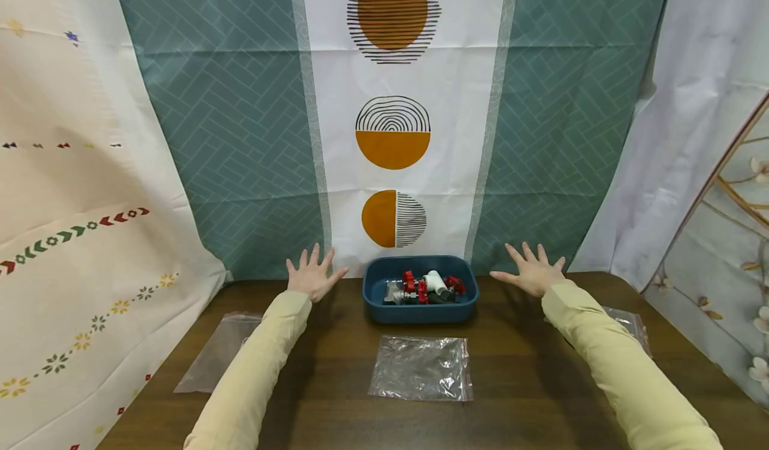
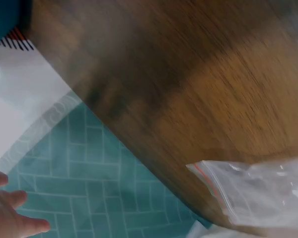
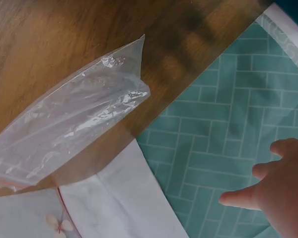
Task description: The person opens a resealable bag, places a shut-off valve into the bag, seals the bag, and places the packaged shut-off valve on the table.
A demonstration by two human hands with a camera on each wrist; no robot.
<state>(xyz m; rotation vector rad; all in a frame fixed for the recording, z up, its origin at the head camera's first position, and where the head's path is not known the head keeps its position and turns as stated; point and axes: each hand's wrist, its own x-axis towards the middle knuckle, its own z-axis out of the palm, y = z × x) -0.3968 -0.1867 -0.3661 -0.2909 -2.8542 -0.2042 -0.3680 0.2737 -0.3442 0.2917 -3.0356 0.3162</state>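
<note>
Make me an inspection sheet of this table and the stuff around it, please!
Surface: brown wooden table.
Job's things: blue bin holding red knobs, a white fitting and other small parts; middle zip bag, left zip bag, right zip bag, all clear plastic.
Clutter: nothing seen.
Hands: left hand and right hand, fingers spread, holding nothing.
Cables: nothing seen.
Surroundings: green-and-white curtain behind; patterned cloth at left, floral cloth at right.

– What's in the blue box [image 1: 420, 314]?
– Red, white and black bits [image 1: 422, 292], in a jumble.
– Anything else?
– A clear middle bag [image 1: 420, 370] lies flat at six o'clock from the box. The left bag [image 1: 210, 363] is at eight, the right bag [image 1: 632, 323] at four.
– Near the box?
– Left hand [image 1: 310, 280] at nine, right hand [image 1: 533, 276] at three, fingers spread.
</note>
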